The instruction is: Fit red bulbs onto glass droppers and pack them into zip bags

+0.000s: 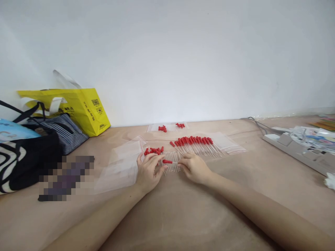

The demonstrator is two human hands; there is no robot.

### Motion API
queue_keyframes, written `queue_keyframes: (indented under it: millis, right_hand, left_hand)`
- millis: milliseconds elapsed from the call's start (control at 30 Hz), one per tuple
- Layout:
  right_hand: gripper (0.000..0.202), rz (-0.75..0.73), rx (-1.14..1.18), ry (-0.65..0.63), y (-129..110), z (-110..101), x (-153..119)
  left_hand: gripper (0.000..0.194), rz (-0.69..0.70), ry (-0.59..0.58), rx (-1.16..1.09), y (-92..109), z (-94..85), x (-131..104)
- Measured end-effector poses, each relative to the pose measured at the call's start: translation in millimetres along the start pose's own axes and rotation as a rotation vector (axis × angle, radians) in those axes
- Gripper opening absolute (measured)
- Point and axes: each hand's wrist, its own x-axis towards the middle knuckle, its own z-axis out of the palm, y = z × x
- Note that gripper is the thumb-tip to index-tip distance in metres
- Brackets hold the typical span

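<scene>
The red bulb [167, 161] is mid-table, between the two hands, its right end meeting a thin tube [175, 162] in front of the loose tubes [171, 156]. From where I stand, the right hand [193, 168] has its fingertips pinched narrow on that tube's right end; the left hand [151, 170] has thumb and forefinger slightly apart at the bulb's left end, and I can't tell whether they press on it. Should bulb and tube sit out of line, a hard push could bend or crack something so slender, or send the bulb slipping sideways. The loose tubes could roll if a knuckle brushes them, since I see nothing fencing them in. Just beyond the left fingers, the heap of bulbs [157, 150] might scatter at a careless lift. To the far right, the capped row [198, 141] lies near enough to the right hand for an outward swing to jumble it. On the left, a flat bag [115, 177] reaches the left wrist, and a dragging forearm could pull it along the table [167, 223].
</scene>
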Motion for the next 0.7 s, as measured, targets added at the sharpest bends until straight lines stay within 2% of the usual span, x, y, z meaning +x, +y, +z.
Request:
queue_keyframes:
  millis: [100, 167, 233, 467, 700]
  right_hand:
    - [0.021, 0.271, 0.019, -0.035, 9, 3, 16]
    - [0.019, 0.41, -0.01, -0.058, 14, 7, 30]
    - [0.02, 0.487, -0.046, -0.067, 17, 13, 41]
    - [0.02, 0.568, -0.077, -0.074, 15, 26, 54]
    - [0.017, 0.551, -0.039, -0.071, -5, 38, 63]
  left_hand:
    - [0.035, -0.071, -0.026, 0.057, -5, 0.7, -1]
    - [0.032, -0.064, -0.034, 0.079, -6, 0.1, -2]
    - [0.027, -0.035, -0.042, 0.081, -5, -1.2, -2]
    - [0.01, 0.018, -0.03, 0.05, -2, -3.7, 0]
    - [0.01, 0.046, -0.025, 0.05, -4, -2.2, -1]
